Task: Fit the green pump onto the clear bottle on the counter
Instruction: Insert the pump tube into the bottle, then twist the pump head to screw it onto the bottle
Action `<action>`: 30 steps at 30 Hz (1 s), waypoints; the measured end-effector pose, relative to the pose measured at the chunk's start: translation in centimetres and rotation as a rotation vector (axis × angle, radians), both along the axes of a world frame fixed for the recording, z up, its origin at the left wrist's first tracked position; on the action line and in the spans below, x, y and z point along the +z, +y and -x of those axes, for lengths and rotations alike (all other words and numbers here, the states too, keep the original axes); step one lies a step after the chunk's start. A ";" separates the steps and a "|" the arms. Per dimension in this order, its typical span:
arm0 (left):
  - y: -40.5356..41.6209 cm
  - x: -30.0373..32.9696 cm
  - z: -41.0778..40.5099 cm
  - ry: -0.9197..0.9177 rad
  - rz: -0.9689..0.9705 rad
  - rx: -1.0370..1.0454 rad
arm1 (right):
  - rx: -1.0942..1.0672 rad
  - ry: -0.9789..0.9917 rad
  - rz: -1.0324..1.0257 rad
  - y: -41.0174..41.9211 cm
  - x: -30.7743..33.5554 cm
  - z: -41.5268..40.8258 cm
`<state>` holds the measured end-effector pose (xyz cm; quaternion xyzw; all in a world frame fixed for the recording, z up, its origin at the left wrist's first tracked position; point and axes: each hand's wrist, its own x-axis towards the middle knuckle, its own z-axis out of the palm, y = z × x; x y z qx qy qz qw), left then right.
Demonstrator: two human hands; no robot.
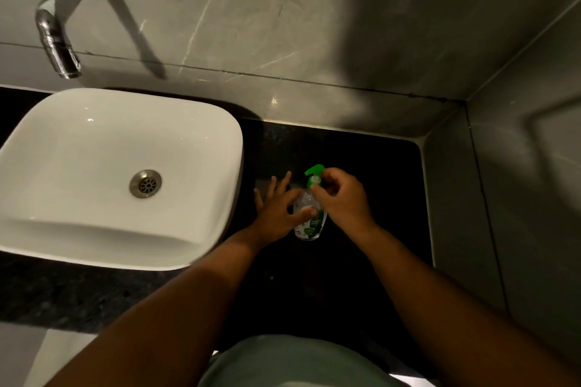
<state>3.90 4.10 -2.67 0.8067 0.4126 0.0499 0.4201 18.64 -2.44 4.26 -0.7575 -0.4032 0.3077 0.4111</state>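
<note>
A clear bottle [309, 226] with a green and white label stands on the black counter [361, 173], right of the sink. The green pump [313, 172] sits at the bottle's neck, nozzle pointing up-left. My right hand [341, 195] is closed around the pump's collar at the neck. My left hand [279, 204] rests against the bottle's left side, thumb pressed across its front, other fingers spread over the counter.
A white basin [78, 229] with a metal drain [145, 183] fills the left. A chrome tap [59, 28] juts from the grey marble wall above it. A side wall [518, 198] closes the counter on the right.
</note>
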 end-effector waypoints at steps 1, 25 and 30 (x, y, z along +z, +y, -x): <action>-0.1 0.1 0.0 0.002 -0.006 -0.003 | -0.006 -0.003 0.008 -0.2 -0.2 0.1; -0.8 0.4 0.4 -0.021 -0.059 0.028 | -0.020 0.324 -0.053 -0.7 -0.7 0.2; -0.8 0.1 0.4 -0.039 -0.092 -0.005 | -0.034 0.210 -0.002 0.0 -0.8 0.3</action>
